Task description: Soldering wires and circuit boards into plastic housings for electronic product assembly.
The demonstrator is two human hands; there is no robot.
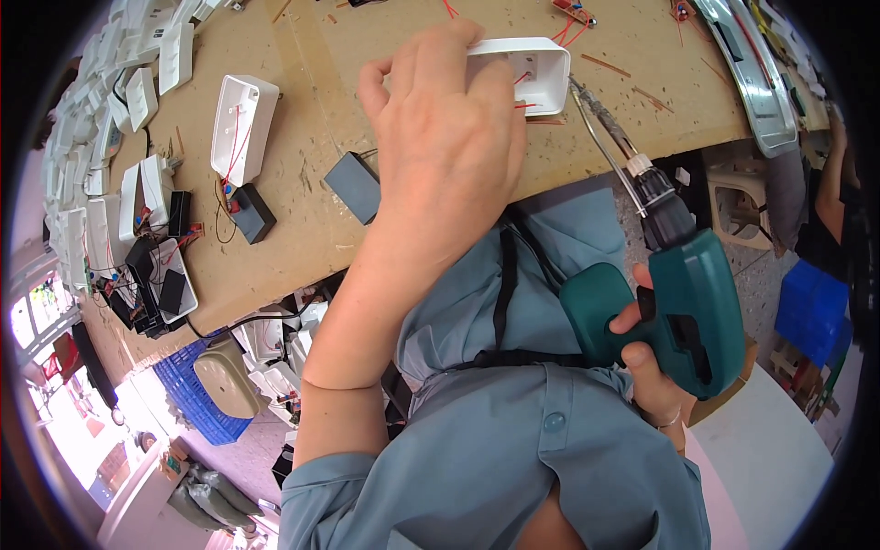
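Observation:
My left hand (445, 137) grips a white plastic housing (557, 82) near the table's front edge, its fingers curled over the open box and hiding its left part. Short red wires (523, 106) show inside. In my right hand (654, 385) is a green pistol-shaped soldering gun (701, 298), with a finger at its trigger area. Its dark metal tip and thin feed tube point up toward the housing's right edge, close to it; whether they touch I cannot tell.
A second white housing (246, 128) with red wires stands left, near a black box (252, 213). Another black box (352, 187) lies by my left wrist. Many white housings (78, 147) pile up far left. A metal tray (750, 73) sits at the right; another person's arm (831, 174) shows beyond.

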